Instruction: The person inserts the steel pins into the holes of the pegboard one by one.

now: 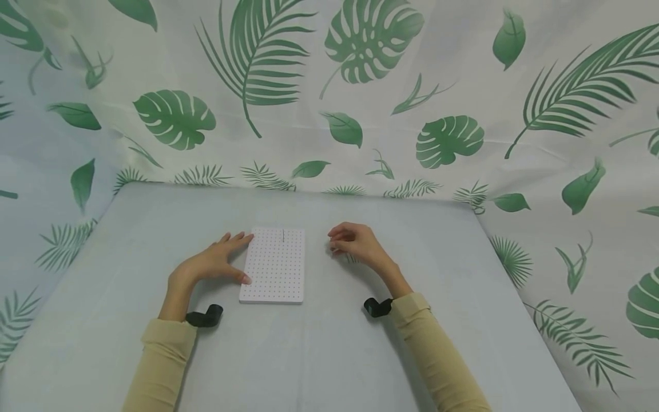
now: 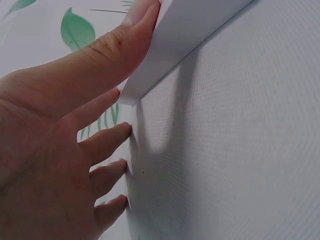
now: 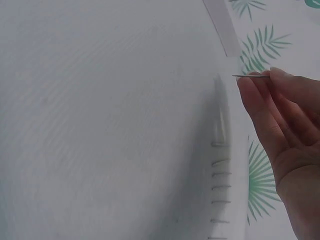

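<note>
Pale table (image 1: 340, 360); left grip (image 1: 210, 263) spread against board (image 1: 274, 268); right grip (image 1: 358, 244) pinching thin pin (image 3: 253, 76), clear only in right-wrist view.

Extends left forearm (image 1: 162, 357) and right forearm (image 1: 437, 355) forward and slightly toward each other. Turns inward at the left wrist (image 1: 177, 289), spreading the left hand (image 1: 211, 263) wide, with the thumb (image 2: 112, 50) well apart from four fanned, nearly straight fingers (image 2: 107, 142) (seen from the palm side in the left wrist view). Pinches with the right hand (image 1: 360, 243), bringing the right thumb (image 3: 295, 89) close to bent fingertips (image 3: 244, 85), and angles leftward from the right wrist (image 1: 395, 277).
</note>
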Action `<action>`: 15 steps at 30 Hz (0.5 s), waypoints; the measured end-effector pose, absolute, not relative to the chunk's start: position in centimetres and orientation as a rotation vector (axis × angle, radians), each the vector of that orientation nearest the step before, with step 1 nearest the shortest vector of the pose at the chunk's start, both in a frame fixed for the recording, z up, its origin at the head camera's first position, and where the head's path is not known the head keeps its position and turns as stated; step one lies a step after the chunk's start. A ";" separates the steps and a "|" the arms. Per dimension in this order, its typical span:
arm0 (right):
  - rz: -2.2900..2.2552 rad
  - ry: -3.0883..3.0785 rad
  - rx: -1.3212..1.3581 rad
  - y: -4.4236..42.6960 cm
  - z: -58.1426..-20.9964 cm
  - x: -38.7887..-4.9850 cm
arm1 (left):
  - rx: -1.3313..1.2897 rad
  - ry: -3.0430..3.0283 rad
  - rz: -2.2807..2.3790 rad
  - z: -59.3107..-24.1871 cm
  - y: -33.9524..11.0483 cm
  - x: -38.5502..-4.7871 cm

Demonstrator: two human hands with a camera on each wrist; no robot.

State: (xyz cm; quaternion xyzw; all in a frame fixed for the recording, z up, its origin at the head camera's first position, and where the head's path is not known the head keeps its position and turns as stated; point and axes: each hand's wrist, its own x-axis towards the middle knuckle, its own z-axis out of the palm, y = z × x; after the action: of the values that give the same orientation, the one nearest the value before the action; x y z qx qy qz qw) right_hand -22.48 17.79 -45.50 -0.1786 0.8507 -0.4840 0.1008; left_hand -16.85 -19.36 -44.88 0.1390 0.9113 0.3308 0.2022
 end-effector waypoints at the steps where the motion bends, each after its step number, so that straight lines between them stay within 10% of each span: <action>1: -1.432 2.512 -0.526 17.7 -45.5 -22.5 | 0.389 2.543 0.923 -44.9 -19.4 -16.9; 15: -1.522 2.424 -0.526 16.0 -45.3 -22.9 | 0.389 2.544 0.907 -44.8 -19.3 -16.9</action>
State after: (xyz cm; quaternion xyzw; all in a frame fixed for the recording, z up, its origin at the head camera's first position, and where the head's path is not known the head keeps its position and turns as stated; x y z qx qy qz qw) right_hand -22.92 16.00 -45.35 -0.1794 0.8273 -0.5196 0.1156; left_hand -16.89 -19.35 -44.76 0.1394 0.9125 0.3254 0.2051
